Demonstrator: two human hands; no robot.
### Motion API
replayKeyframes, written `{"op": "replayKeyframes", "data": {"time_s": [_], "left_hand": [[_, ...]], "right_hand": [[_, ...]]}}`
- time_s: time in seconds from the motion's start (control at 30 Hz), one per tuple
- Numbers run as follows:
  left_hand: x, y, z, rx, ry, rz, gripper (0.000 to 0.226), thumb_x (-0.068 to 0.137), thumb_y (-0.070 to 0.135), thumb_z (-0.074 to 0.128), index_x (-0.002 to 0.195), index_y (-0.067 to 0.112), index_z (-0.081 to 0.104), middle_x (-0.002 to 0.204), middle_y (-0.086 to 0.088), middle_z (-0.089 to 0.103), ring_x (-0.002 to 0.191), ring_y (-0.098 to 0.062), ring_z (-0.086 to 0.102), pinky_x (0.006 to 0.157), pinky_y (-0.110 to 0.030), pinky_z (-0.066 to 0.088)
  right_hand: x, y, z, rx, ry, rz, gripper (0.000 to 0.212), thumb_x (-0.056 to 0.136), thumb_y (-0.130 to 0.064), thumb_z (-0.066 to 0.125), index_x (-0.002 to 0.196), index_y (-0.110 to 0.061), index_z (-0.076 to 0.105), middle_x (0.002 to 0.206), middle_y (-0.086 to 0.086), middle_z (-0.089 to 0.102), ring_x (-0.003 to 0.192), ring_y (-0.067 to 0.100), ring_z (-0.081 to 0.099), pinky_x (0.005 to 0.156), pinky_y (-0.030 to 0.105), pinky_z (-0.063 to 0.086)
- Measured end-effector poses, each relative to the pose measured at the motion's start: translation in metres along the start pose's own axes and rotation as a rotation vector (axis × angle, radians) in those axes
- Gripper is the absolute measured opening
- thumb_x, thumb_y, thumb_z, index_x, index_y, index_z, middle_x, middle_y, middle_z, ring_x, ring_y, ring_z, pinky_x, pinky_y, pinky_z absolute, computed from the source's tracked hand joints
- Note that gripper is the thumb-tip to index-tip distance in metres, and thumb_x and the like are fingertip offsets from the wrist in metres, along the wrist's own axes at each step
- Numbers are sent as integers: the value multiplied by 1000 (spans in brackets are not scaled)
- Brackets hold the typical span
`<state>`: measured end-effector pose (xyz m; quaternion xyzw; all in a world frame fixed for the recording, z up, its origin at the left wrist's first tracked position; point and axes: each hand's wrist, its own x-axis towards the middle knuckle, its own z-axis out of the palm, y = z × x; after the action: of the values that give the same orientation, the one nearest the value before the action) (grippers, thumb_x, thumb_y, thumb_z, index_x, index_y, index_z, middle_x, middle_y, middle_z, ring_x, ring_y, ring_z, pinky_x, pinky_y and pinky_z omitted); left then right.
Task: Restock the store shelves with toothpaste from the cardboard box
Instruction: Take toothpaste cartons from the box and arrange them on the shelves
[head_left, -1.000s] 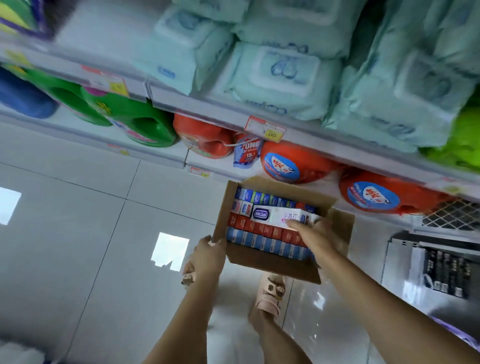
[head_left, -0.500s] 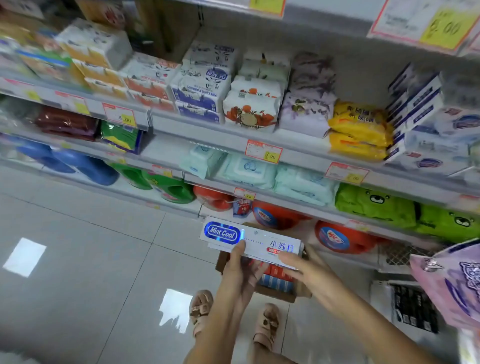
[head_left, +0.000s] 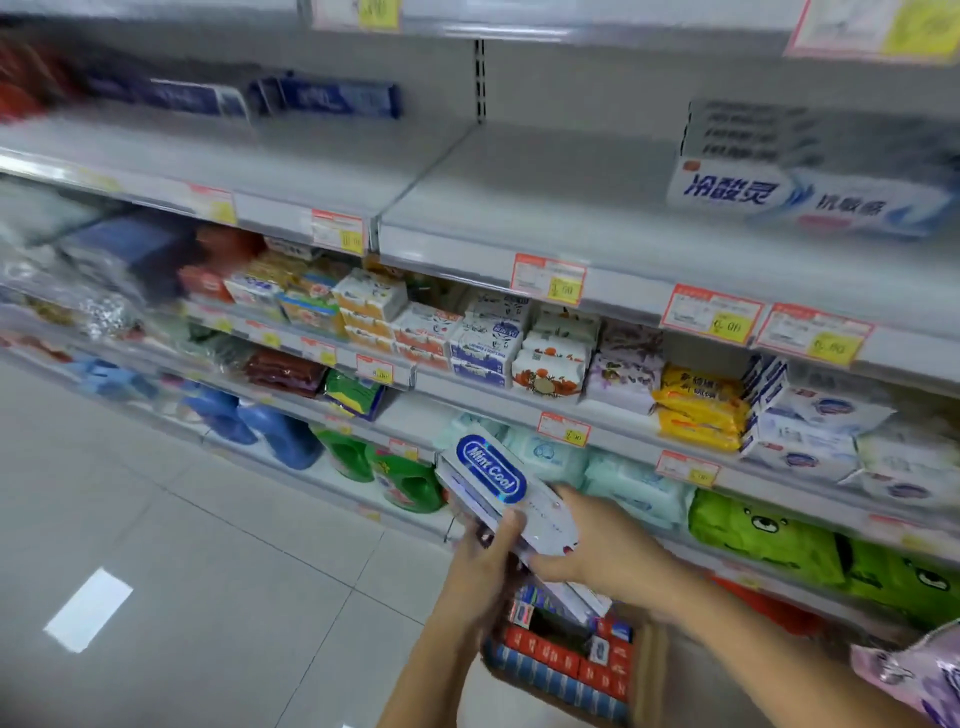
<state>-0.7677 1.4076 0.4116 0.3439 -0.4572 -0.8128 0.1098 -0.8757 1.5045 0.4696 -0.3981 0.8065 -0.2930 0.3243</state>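
Note:
A white toothpaste carton (head_left: 493, 480) with a blue "Mint Cool" oval is held in both hands, tilted with its label end up to the left. My left hand (head_left: 485, 566) grips it from below, thumb over the near edge. My right hand (head_left: 597, 551) holds its right end. Below the hands the open cardboard box (head_left: 649, 670) stands on the floor with rows of red and blue toothpaste cartons (head_left: 561, 660) inside. On the upper shelf (head_left: 519, 208) lie white toothpaste cartons (head_left: 805, 200) at the right and blue ones (head_left: 332, 98) at the back left.
Shelves below hold tissue packs (head_left: 488, 338), yellow packs (head_left: 696, 405), wet wipes (head_left: 634, 488), green packs (head_left: 769, 535) and detergent bottles (head_left: 405, 483). Price tags (head_left: 548, 278) line the shelf edges. Grey tiled floor (head_left: 182, 571) spreads to the left. A purple bag (head_left: 914, 670) hangs at the lower right.
The view has risen from the box on the floor to the upper shelves. Both hands lifted the Mint Cool carton out of the box and turned its label end upward.

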Motion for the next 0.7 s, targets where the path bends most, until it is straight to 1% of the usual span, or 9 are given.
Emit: {"op": "replayKeyframes", "data": {"time_s": [0.07, 0.13, 0.23, 0.3, 0.37, 0.43, 0.53, 0.63, 0.7], "left_hand": [[0, 9, 0, -1, 8, 2, 33, 96, 34, 51, 120, 12, 57, 103, -10, 72, 91, -25, 70, 71, -36, 56], [0, 19, 0, -29, -4, 3, 33, 93, 32, 50, 119, 13, 58, 106, -10, 72, 89, -24, 70, 75, -37, 56], [1, 31, 2, -68, -40, 7, 34, 89, 29, 53, 114, 7, 61, 102, -12, 73, 83, -21, 70, 74, -36, 57], [1, 36, 2, -81, -40, 14, 31, 93, 27, 51, 112, 5, 62, 99, -13, 73, 81, -21, 70, 74, -37, 57], [0, 39, 1, -105, -23, 9, 34, 95, 25, 49, 116, 1, 59, 103, -17, 71, 85, -23, 69, 73, -38, 57], [0, 44, -2, -122, -9, 7, 38, 96, 24, 48, 123, -2, 55, 112, -20, 68, 90, -26, 68, 68, -35, 57], [2, 52, -5, -84, -17, 24, 40, 97, 29, 47, 125, 1, 54, 113, -19, 67, 89, -26, 69, 65, -31, 56], [2, 63, -1, -77, -30, 51, 46, 92, 39, 52, 125, 7, 57, 112, -14, 69, 92, -24, 69, 72, -35, 56], [2, 74, 6, -80, -60, 69, 53, 85, 46, 60, 126, 12, 55, 114, -10, 69, 99, -22, 68, 76, -34, 57]], "right_hand": [[0, -5, -10, 72, 25, 13, 40, 73, -39, 73, 103, -40, 47, 93, -25, 60, 80, -14, 57, 67, 8, 45], [1, -8, -19, 152, -1, 21, 36, 78, -27, 74, 104, -39, 52, 98, -21, 65, 81, -13, 60, 70, 9, 48], [2, -9, -28, 336, -27, 46, 34, 81, -23, 74, 111, -25, 61, 101, -7, 72, 87, 1, 68, 79, 20, 54], [2, -8, -33, 483, -24, 71, 33, 79, -25, 75, 111, -23, 63, 101, -2, 74, 90, 15, 71, 80, 32, 56], [2, -8, -37, 554, -26, 87, 38, 77, -27, 70, 113, -20, 62, 99, -1, 74, 89, 19, 71, 74, 29, 56], [4, -10, -39, 581, -34, 83, 36, 82, -23, 67, 116, -17, 61, 100, -1, 74, 90, 17, 71, 70, 23, 55], [6, -21, -42, 604, -104, 22, 41, 83, -22, 72, 121, -21, 58, 110, 0, 72, 98, 18, 69, 77, 25, 56], [11, -37, -40, 477, -49, -41, 42, 83, -21, 72, 121, -28, 56, 113, -7, 69, 96, 6, 68, 74, 19, 54], [15, -48, -35, 333, 20, -100, 44, 80, -32, 74, 118, -39, 53, 114, -14, 66, 98, 0, 64, 78, 22, 55]]}}
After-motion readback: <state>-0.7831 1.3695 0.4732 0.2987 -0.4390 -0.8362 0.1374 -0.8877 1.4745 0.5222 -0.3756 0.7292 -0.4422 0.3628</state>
